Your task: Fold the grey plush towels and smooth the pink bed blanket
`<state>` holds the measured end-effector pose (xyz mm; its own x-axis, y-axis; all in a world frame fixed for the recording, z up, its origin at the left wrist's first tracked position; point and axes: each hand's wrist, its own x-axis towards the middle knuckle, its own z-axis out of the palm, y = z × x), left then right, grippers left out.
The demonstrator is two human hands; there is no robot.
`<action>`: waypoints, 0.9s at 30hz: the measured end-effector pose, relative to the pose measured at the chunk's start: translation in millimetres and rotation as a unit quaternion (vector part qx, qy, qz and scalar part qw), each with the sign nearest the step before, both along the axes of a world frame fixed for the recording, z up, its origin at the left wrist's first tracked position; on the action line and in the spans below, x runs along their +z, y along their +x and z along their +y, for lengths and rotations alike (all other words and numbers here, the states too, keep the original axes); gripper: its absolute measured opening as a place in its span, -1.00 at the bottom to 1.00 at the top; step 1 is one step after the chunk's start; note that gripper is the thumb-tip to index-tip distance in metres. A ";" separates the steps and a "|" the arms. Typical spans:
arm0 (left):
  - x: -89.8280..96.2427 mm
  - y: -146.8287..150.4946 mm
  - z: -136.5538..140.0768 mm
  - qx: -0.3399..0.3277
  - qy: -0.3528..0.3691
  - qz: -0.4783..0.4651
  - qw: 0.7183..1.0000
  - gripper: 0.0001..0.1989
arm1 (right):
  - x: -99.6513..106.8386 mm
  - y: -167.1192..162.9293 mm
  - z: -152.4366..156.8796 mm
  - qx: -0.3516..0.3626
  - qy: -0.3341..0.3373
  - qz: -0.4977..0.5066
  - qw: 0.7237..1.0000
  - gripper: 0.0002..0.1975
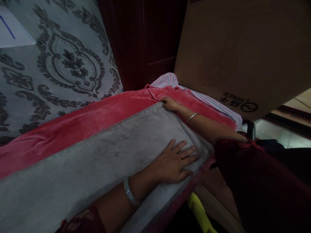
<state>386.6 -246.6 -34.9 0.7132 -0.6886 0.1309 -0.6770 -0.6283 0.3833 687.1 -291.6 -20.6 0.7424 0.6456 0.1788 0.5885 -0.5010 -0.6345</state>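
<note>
A folded grey plush cloth (97, 161) stretches from the lower left to the middle of the head view. My left hand (175, 161), its wrist in a pale bangle, lies flat on the cloth near its right end with fingers spread. At the far corner, my right hand (169, 104) pinches the cloth's edge between bent fingers; a thin silver bracelet circles that wrist. Under and beyond the grey cloth lies a red plush cover (85, 119). A pink, white and grey striped cloth (167, 79) shows past my right hand.
Patterned grey wallpaper (75, 61) covers the wall on the left. A dark red wooden panel (148, 35) stands behind. To the right leans a large cardboard box (233, 55). A yellow curved object (200, 212) is below the near edge.
</note>
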 end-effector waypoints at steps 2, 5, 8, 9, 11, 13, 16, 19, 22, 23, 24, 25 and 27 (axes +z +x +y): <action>1.0 0.9 1.3 -0.003 -0.005 0.001 1.000 -0.39 | 9.3 -13.6 -9.5 -0.010 -0.047 -0.031 0.998 -0.52; 4.5 2.2 2.4 -0.010 -0.003 0.004 1.000 -0.39 | 13.8 -44.2 -30.1 -0.009 -0.095 -0.086 0.992 -0.41; 9.8 2.7 2.0 -0.001 0.012 -0.004 1.000 -0.39 | 12.0 -76.8 -59.1 -0.021 -0.108 -0.105 0.988 -0.37; 11.4 2.6 1.5 0.012 0.020 -0.011 1.000 -0.38 | 11.7 -86.9 -70.0 -0.029 -0.111 -0.098 0.989 -0.37; 13.5 2.3 0.1 0.047 0.038 -0.027 0.998 -0.35 | 11.8 -106.0 -91.0 -0.043 -0.127 -0.077 0.988 -0.39; 13.2 2.0 -1.5 0.078 0.055 -0.036 0.995 -0.32 | 12.0 -123.6 -108.3 -0.069 -0.167 -0.063 0.982 -0.42; 9.9 1.1 -3.7 0.105 0.072 -0.035 0.991 -0.30 | 11.0 -145.0 -122.8 -0.133 -0.236 -0.074 0.960 -0.45; 8.9 -0.5 -4.9 0.116 0.081 -0.033 0.989 -0.30 | 13.5 -156.6 -125.7 -0.156 -0.272 -0.090 0.945 -0.48; 14.1 -1.2 -4.1 0.114 0.083 -0.035 0.989 -0.31 | 21.1 -164.1 -122.2 -0.149 -0.295 -0.109 0.938 -0.51; 16.6 -0.6 -3.0 0.125 0.084 -0.038 0.988 -0.33 | 22.5 -167.5 -120.1 -0.144 -0.295 -0.129 0.936 -0.51; 19.0 0.5 -1.1 0.146 0.087 -0.043 0.985 -0.36 | 22.3 -171.8 -117.8 -0.135 -0.287 -0.159 0.935 -0.51; 20.9 2.1 1.5 0.179 0.093 -0.050 0.978 -0.38 | 19.8 -176.8 -115.3 -0.120 -0.272 -0.193 0.935 -0.50; 22.5 5.9 9.2 0.261 0.112 -0.066 0.956 -0.39 | 7.8 -187.5 -110.8 -0.072 -0.236 -0.250 0.936 -0.48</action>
<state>392.5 -237.4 -12.4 0.9553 -0.2636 0.1340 -0.2808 -0.9506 0.1321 499.6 -402.4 -12.8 0.7273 0.6402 0.2474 0.6576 -0.7532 0.0157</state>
